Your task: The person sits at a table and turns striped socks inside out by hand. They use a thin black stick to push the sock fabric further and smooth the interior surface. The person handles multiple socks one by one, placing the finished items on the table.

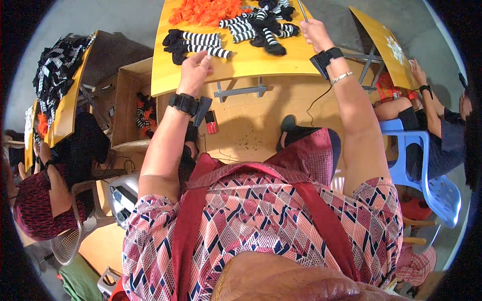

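At the near edge of the yellow table (165, 75), my left hand (195, 72) is just below a pair of black-and-white striped knit tubes (203, 40) with black ends. Its fingers are bent together in a pinch; whatever they hold is too small to make out. My right hand (316, 36), raised over the table's right side, is closed around a thin metal rod (303, 11) that points away from me. Between the hands lies a heap of more striped knit pieces (263, 30), beside fluffy orange material (206, 11).
On the left, a co-worker's table (75, 95) bears a pile of striped pieces (57, 70). An open wooden box (123, 108) stands under my table's left side. A red phone-like device (211, 123) lies below. Another person sits at right near a blue chair (427, 170).
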Demonstrator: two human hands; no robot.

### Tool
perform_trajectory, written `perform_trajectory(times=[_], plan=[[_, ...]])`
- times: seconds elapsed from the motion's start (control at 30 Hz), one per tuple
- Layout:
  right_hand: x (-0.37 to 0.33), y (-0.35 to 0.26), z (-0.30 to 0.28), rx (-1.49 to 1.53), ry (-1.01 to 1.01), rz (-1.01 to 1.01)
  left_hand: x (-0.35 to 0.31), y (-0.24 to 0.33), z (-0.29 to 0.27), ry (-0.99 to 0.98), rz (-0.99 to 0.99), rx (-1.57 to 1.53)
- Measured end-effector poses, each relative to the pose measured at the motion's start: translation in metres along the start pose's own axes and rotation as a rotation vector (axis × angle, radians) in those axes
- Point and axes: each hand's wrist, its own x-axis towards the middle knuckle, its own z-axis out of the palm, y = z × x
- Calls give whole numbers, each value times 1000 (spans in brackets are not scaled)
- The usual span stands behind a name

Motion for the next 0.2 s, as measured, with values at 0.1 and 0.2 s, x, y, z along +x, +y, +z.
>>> perform_trajectory(times=[0.1, 0.2], plan=[[13, 13, 6, -81, 10, -14, -7, -7, 4, -120, -46, -33], [19, 60, 33, -410, -40, -188, -14, -17, 7, -160, -143, -43]])
